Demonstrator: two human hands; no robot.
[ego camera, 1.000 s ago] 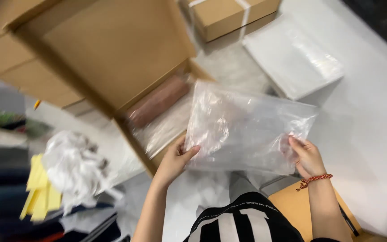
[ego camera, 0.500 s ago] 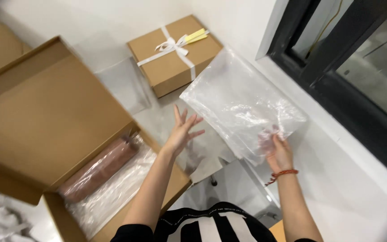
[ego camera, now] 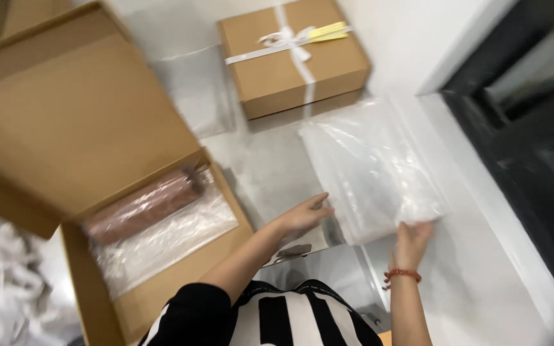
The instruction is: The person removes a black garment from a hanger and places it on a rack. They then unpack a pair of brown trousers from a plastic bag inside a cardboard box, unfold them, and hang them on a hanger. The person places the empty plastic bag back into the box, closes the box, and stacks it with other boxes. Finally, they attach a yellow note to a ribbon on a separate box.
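Far left, I see the open cardboard box [ego camera: 97,211] with its lid up, a brownish roll wrapped in plastic [ego camera: 145,205] lying inside. The left hand [ego camera: 302,216] has let go since a moment ago; fingers now extended flat, holding nothing, tips near the clear plastic bag [ego camera: 370,170]. That bag has come down from mid-air and lies flat on the white table [ego camera: 482,275] (just in front of the ribboned box [ego camera: 293,54]). The right hand [ego camera: 411,242] pinches its near edge, fingers curled.

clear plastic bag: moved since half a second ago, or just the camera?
Yes. The clear plastic bag was held up crumpled, off the ribboned gift box; now it lies flat beside that box, the right hand at its near edge.
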